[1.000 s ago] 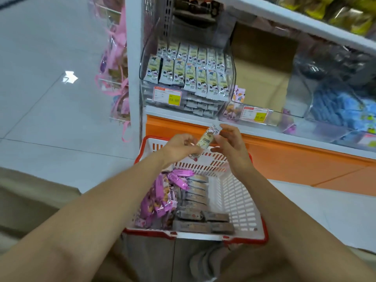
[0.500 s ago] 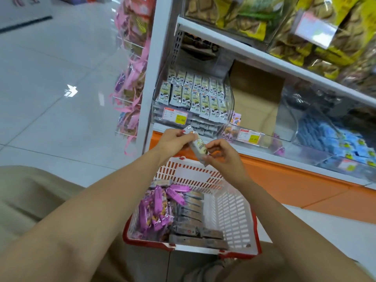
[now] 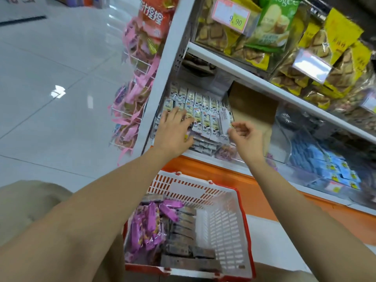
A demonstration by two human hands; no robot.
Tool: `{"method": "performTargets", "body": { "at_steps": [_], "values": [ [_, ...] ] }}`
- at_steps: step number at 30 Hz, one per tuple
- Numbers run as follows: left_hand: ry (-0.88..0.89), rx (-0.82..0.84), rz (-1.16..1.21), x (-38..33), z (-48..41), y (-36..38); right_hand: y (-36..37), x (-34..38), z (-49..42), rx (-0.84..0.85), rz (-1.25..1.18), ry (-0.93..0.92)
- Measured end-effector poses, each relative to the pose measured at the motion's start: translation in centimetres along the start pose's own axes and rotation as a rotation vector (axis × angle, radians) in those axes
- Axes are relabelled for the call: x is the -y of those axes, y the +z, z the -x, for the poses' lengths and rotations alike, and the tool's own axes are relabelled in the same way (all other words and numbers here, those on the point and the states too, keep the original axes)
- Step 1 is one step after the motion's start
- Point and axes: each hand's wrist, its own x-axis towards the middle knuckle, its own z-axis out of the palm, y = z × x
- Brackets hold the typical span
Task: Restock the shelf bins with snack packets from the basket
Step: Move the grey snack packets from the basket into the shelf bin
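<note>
A clear shelf bin (image 3: 203, 147) on the lowest shelf holds rows of pale yellow-and-white snack packets (image 3: 200, 104). My left hand (image 3: 175, 127) lies spread over the bin's left front rows, fingers straight on the packets. My right hand (image 3: 244, 135) pinches one white packet (image 3: 223, 121) by its lower edge and holds it upright at the right end of the rows. A red and white basket (image 3: 223, 220) sits below in front of me, with purple packets (image 3: 150, 226) on its left and dark brown bars (image 3: 183, 241) in the middle.
An empty cardboard-backed bin (image 3: 254, 106) is right of the stocked one, then a bin of blue packets (image 3: 325, 165). Cookie bags (image 3: 264, 33) fill the shelf above. A wire rack of pink packets (image 3: 132, 110) hangs on the shelf's left end. White tiled floor lies to the left.
Both hands rose from above the basket to the shelf bin. My left hand let go of the packet and spread over the rows; my right hand carried the packet to the bin.
</note>
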Motion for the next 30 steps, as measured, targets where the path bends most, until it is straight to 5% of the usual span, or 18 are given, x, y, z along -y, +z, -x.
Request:
{"method": "performTargets", "body": {
  "at_steps": [11, 20, 30],
  "values": [
    [0.061, 0.067, -0.226, 2.6, -2.3, 1.8, 2.7, 1.1, -8.9, -0.053, 0.309, 0.034],
    [0.089, -0.108, -0.156, 3.3, -2.1, 3.4, 5.3, 0.6, -12.4, -0.047, 0.577, 0.005],
    [0.097, -0.127, -0.156, 3.5, -2.0, 3.9, 6.3, -0.7, -13.7, -0.001, 0.743, -0.006]
  ]
}}
